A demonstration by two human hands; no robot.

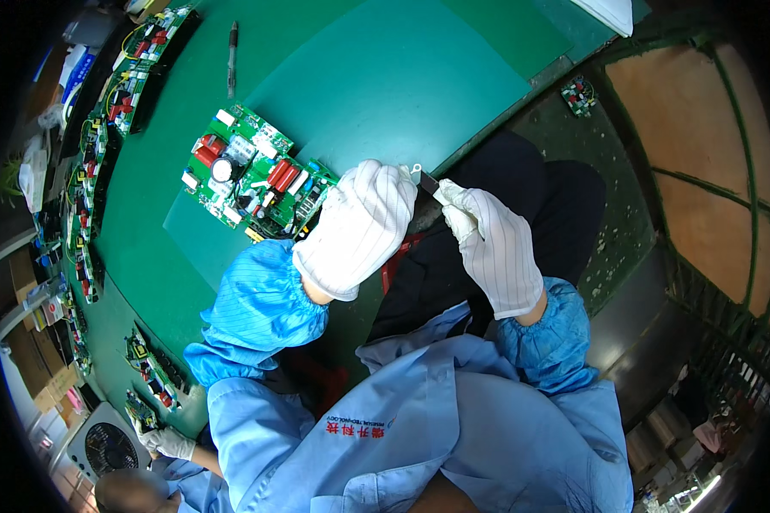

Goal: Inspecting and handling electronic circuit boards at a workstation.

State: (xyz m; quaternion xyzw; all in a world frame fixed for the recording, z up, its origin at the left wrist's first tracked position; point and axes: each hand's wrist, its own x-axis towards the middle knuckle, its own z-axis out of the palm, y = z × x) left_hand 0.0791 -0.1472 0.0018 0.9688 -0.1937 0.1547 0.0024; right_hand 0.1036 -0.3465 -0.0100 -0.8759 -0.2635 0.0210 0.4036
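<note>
My left hand (359,227), in a white striped glove, is closed just off the right side of a green circuit board (257,175). What its curled fingers hold is hidden. A small metal ring (417,169) shows at those fingertips, and I cannot tell which hand bears it. In the same kind of glove, my right hand (492,244) pinches a small dark block (429,182) that reaches toward the left hand, above my lap. The board lies on the mat with red, white and black parts on it.
A pen (233,60) lies beyond the board on the green table mat (376,85). Several populated boards (84,205) line the left side. At lower left, a co-worker's gloved hand (169,443) is near another board (152,368). A small board (578,96) sits at upper right.
</note>
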